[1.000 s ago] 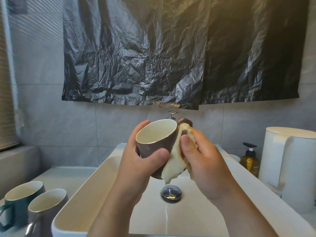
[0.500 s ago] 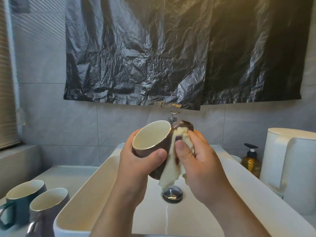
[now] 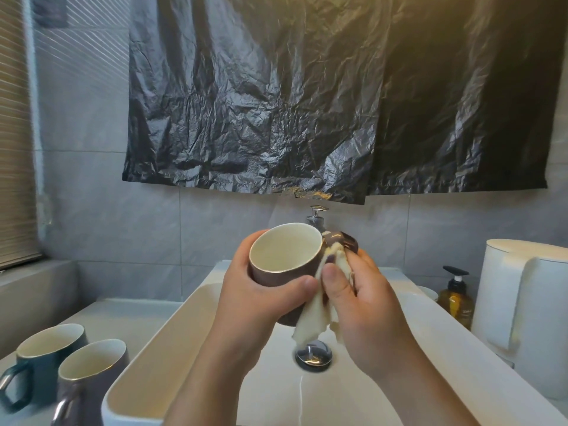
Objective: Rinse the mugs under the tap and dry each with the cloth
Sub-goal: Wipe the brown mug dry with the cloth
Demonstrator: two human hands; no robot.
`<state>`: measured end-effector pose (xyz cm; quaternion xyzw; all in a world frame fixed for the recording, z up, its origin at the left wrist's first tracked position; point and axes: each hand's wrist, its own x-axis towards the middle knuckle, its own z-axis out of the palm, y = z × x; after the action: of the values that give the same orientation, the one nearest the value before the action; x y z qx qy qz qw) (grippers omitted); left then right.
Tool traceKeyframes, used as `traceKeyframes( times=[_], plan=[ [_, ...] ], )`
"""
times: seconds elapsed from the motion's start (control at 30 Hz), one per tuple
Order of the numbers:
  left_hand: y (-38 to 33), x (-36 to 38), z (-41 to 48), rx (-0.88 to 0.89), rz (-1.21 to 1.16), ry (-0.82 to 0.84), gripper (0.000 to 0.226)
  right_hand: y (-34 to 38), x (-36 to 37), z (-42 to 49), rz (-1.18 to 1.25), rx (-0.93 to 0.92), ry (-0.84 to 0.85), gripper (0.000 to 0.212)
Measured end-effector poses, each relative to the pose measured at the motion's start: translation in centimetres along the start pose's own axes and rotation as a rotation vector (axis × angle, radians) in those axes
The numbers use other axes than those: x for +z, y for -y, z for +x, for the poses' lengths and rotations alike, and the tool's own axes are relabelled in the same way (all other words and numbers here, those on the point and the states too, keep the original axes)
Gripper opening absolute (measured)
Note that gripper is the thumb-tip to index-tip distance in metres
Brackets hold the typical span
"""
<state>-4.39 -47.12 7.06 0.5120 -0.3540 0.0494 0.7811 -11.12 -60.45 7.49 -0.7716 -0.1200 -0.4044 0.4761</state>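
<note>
1. Step in hand: drying, judged from the cloth (image 3: 313, 321) pressed on the brown mug (image 3: 276, 273) with no water seen running.
2. Mug position: held in the air above the white sink (image 3: 138, 379), roughly over the drain plug (image 3: 313, 355). It is tilted so its mouth faces the camera, with its handle on the far right.
3. Left hand (image 3: 261, 296): fingers and thumb are curled round the mug body, gripping it.
4. Right hand (image 3: 368, 309): the thumb pinches the cloth against the mug wall just below the handle. The other fingers sit behind the cloth, so how they lie cannot be told.
5. Cloth: bunched at the handle, with a loose end hanging toward the drain. None of it is inside the mug.
6. Waiting: 2 more mugs, a teal mug (image 3: 46, 364) and a grey mug (image 3: 92, 373), stand upright side by side on the counter left of the sink. Whether they are wet or dry cannot be told.
7. Next move, as a judgement: turn the mug in the left grip so the cloth reaches the rest of the wall, then the inside.
8. Caution: glazed ceramic may be slick, and the basin below is hard, so the grip must hold firm.
</note>
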Motion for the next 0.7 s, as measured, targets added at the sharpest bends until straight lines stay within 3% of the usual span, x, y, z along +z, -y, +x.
traceKeyframes(
  times=[0.13, 0.3, 0.5, 0.57, 0.7],
  plan=[
    [0.3, 0.2, 0.2, 0.034, -0.037, -0.106, 0.079, 0.4, -0.3, 0.0, 0.025, -0.080, -0.043, 0.016],
    [0.8, -0.4, 0.7, 0.013, -0.121, -0.207, 0.082, 0.5, -0.5, 0.0, 0.031, -0.090, 0.040, 0.033],
    [0.6, -0.4, 0.7, -0.004, -0.035, -0.150, 0.080, 0.4, -1.3, 0.4, 0.197, -0.018, -0.421, 0.023],
    [0.6, -0.5, 0.7, -0.016, 0.001, -0.105, 0.083, 0.4, -1.6, 0.6, 0.106, -0.017, -0.493, 0.026],
    [0.6, -0.7, 0.3, -0.062, 0.042, 0.024, 0.083, 0.2, -1.6, 0.6, -0.024, -0.042, -0.205, 0.025]
  ],
)
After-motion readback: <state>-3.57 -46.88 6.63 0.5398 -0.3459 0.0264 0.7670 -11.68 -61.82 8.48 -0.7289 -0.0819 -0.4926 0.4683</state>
